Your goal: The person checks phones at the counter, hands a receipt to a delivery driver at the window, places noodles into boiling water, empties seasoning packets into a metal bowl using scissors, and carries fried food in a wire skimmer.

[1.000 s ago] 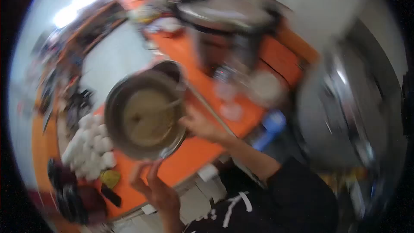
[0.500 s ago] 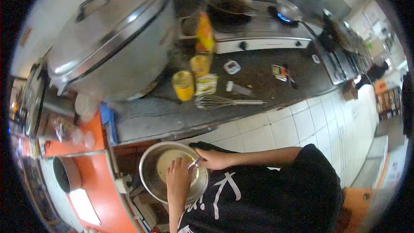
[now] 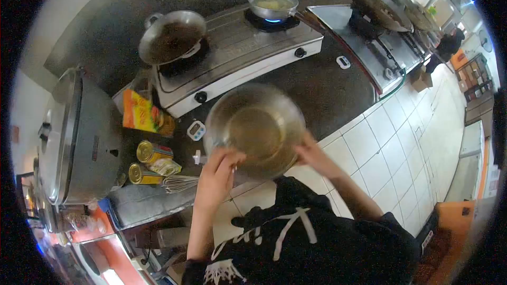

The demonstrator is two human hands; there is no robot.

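A large metal mixing bowl, blurred by motion, is held over the counter's front edge, its inside facing me. My left hand is closed on its near left rim, fingers curled over the edge. On the right side of the bowl, my right hand grips the rim, smeared by motion. A pale film shows inside the bowl. Left of it lie a wire whisk, partly hidden behind my left forearm, and two yellow cans beside a small packet. A digital timer sits close to the bowl's left edge.
Behind the bowl stands a two-burner gas stove with a dark-stained wok and a pan of yellowish liquid over a blue flame. A big lidded pot stands at left, near a yellow-red packet. More woks are at right.
The bowl has risen from near my body to over the counter edge. My left hand has come out of it onto the rim; my right hand stays on the rim. The view has swung right.
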